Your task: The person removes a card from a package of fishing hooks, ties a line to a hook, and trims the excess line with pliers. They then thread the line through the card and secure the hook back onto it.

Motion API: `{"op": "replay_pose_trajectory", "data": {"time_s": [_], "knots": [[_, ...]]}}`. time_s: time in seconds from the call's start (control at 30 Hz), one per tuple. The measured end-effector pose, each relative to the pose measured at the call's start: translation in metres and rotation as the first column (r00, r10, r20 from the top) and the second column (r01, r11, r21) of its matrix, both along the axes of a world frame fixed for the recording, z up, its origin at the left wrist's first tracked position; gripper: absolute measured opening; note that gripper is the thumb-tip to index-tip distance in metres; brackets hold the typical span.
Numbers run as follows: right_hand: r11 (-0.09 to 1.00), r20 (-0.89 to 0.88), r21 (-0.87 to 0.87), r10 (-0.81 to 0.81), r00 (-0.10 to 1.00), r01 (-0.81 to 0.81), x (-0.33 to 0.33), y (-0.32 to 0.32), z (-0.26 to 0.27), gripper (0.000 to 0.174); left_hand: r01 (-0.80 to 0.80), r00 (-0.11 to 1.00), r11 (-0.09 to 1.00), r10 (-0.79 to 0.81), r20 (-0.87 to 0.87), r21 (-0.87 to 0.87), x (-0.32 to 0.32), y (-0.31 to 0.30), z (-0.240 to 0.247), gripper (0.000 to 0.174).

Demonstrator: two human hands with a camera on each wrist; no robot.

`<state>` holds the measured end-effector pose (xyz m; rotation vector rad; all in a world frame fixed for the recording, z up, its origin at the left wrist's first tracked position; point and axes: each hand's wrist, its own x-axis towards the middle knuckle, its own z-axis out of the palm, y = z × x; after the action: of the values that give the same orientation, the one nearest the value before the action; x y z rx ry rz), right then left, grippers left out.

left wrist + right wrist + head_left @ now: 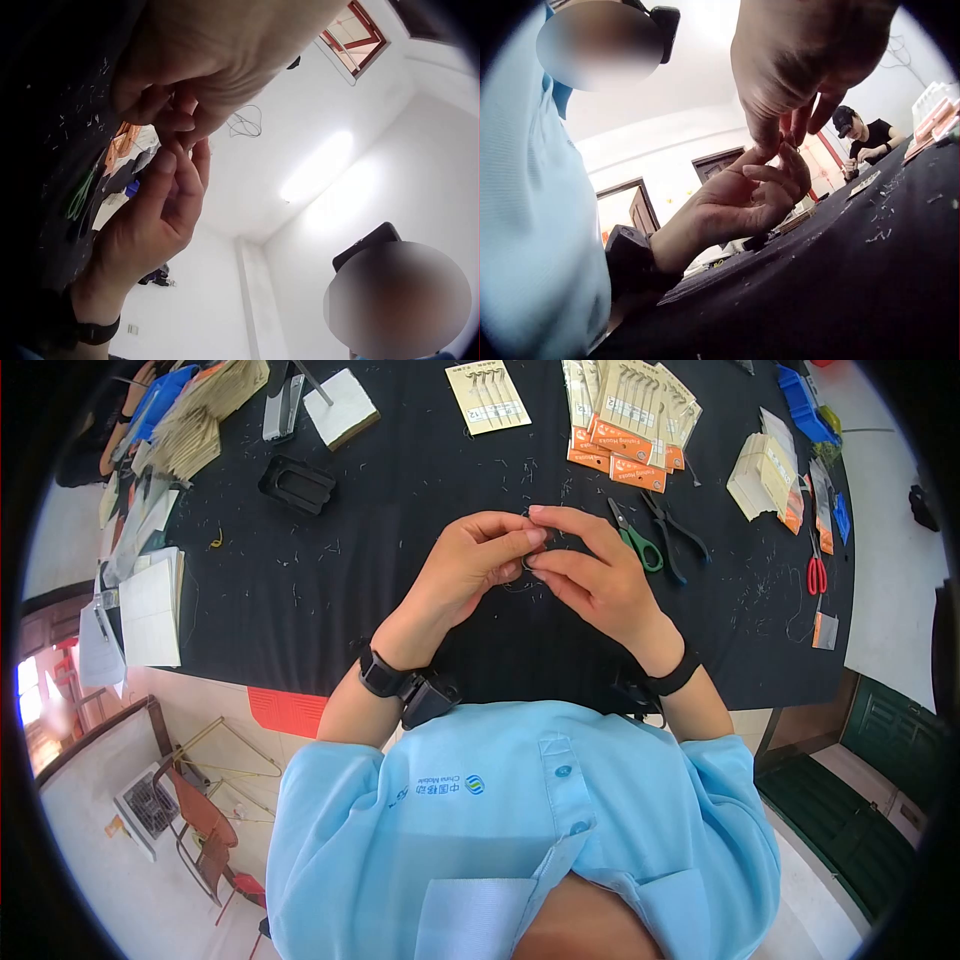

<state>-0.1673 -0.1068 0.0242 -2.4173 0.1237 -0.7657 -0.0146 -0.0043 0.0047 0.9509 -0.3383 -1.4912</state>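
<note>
Both hands meet above the near middle of the black table. My left hand [470, 565] pinches a tiny, thin curved piece [527, 563], like a fishing hook, between thumb and forefinger. From the other side the right hand [605, 580] pinches at the same piece, its fingertips right against the left ones. In the left wrist view the right hand [146, 232] shows below with bent fingers. The right wrist view shows the left hand [739, 199] with curled fingers. Fingers cover most of the piece, so I cannot tell its full shape.
Green-handled scissors [640, 545] and pliers [677, 535] lie just beyond the right hand. Farther back are a card of hooks [488, 395] and a pile of hook packets [635, 420]. A black tray [297, 484] stands at left, red-handled scissors [816, 572] at right. Another person [866, 139] sits across.
</note>
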Motion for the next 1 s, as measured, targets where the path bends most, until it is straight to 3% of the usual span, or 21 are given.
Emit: {"op": "replay_pose_trajectory", "data": {"time_s": [0.2, 0.43, 0.53, 0.57, 0.63, 0.77, 0.9, 1.0], "knots": [[1.0, -0.023, 0.015, -0.004, 1.0, 0.004, -0.003, 0.0, -0.001, 0.022, -0.015, 1.0, 1.0, 0.015, 0.006, 0.0, 0.0, 0.0, 0.0, 0.016], [0.982, 0.008, 0.153, -0.113, 0.994, 0.111, -0.019, -0.011, 0.005, 0.026, -0.041, 0.978, 0.999, 0.045, 0.204, -0.023, -0.002, 0.0, -0.002, 0.018], [0.932, -0.078, 0.092, -0.343, 0.936, 0.35, -0.033, -0.022, 0.005, 0.018, -0.025, 0.94, 1.0, 0.03, 0.339, -0.019, -0.003, 0.0, 0.003, 0.014], [0.933, -0.078, 0.092, -0.342, 0.936, 0.349, -0.038, -0.024, 0.005, 0.018, -0.018, 0.91, 1.0, 0.021, 0.413, -0.01, -0.003, 0.0, 0.004, 0.012], [0.88, -0.271, -0.023, -0.462, 0.844, 0.475, -0.048, -0.027, 0.005, 0.015, -0.019, 0.899, 1.0, 0.025, 0.437, -0.017, -0.004, 0.001, 0.003, 0.012], [0.879, -0.4, -0.153, -0.473, 0.785, 0.452, -0.062, -0.025, 0.0, 0.015, -0.01, 0.867, 1.0, 0.019, 0.497, -0.022, -0.005, 0.0, 0.001, 0.011], [0.888, -0.377, -0.179, -0.46, 0.804, 0.424, -0.063, -0.027, -0.007, 0.017, -0.018, 0.852, 0.999, 0.029, 0.523, -0.026, -0.005, 0.0, 0.001, 0.011], [0.851, -0.345, -0.303, -0.518, 0.783, 0.43, -0.063, -0.027, -0.007, 0.021, -0.017, 0.833, 1.0, 0.022, 0.553, -0.015, -0.005, -0.001, 0.001, 0.011]]}}
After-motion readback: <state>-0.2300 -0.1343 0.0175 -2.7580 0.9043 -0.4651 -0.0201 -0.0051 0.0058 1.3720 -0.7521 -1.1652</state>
